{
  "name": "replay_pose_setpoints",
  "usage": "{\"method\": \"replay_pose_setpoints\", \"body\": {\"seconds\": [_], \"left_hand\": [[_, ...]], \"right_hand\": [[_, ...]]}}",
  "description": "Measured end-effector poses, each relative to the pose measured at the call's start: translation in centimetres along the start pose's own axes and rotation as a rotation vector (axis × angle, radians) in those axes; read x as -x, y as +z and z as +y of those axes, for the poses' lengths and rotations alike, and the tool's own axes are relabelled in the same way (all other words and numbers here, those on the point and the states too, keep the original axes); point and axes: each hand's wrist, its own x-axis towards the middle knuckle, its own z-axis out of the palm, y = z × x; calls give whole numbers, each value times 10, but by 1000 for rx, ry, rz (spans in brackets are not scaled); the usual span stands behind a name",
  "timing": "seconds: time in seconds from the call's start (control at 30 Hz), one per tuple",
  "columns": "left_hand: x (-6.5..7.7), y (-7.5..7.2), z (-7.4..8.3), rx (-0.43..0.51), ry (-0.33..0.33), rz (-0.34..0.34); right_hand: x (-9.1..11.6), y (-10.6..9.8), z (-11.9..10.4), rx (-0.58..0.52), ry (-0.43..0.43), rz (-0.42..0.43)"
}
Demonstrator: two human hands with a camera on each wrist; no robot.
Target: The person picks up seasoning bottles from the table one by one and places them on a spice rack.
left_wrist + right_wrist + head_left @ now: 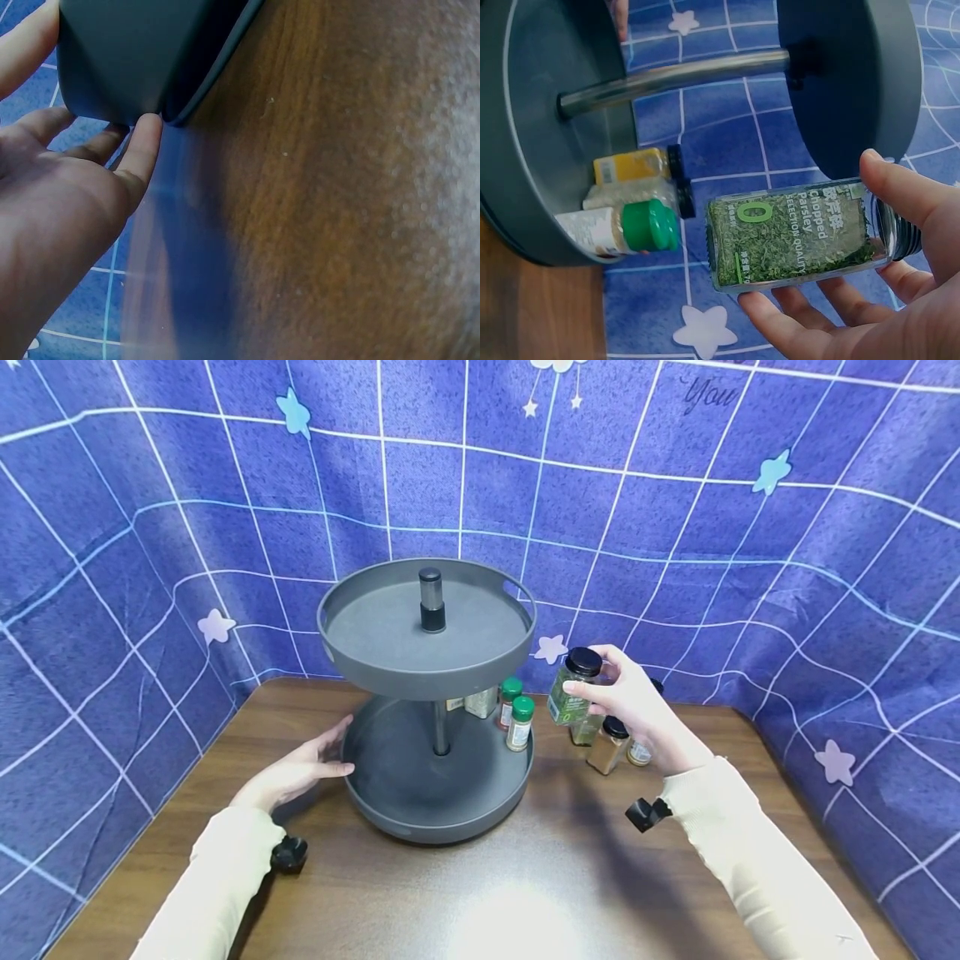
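Note:
A two-tier dark grey turntable rack [429, 670] stands on the table, its upper and lower round trays joined by a metal post. My left hand [303, 768] touches the left side of the lower tray [442, 833] with spread, fairly straight fingers [142, 150]. To the right of the rack, my right hand [630, 697] grips a clear jar of chopped parsley [791, 236] by its black-capped end, thumb on one side and fingers on the other. The jar is held above the table. Green-capped spice bottles [519, 727] and other jars [634, 166] stand on the lower tray.
Behind the right hand, more black-capped jars stand on the wooden table [360, 902], among them one with brown contents [607, 747]. A blue-purple grid-patterned cloth [465, 468] with stars hangs around the back and sides.

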Motion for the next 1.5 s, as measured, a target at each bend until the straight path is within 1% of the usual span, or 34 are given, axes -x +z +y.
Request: {"method": "replay_pose_setpoints", "body": {"seconds": [0.27,0.5,0.67,0.9,1.1,1.5], "left_hand": [[1,0,0,12,-2,-3],[1,1,1,10,-2,0],[2,1,1,10,-3,-1],[2,1,1,11,-4,-3],[1,1,0,13,0,-4],[0,1,0,9,-8,-6]], "right_hand": [[-2,13,8,16,9,-4],[-3,27,19,-36,0,-13],[-2,38,26,-16,-18,-5],[-2,54,36,-5,-1,-7],[-4,66,46,48,-23,14],[-4,82,63,42,-7,54]]}}
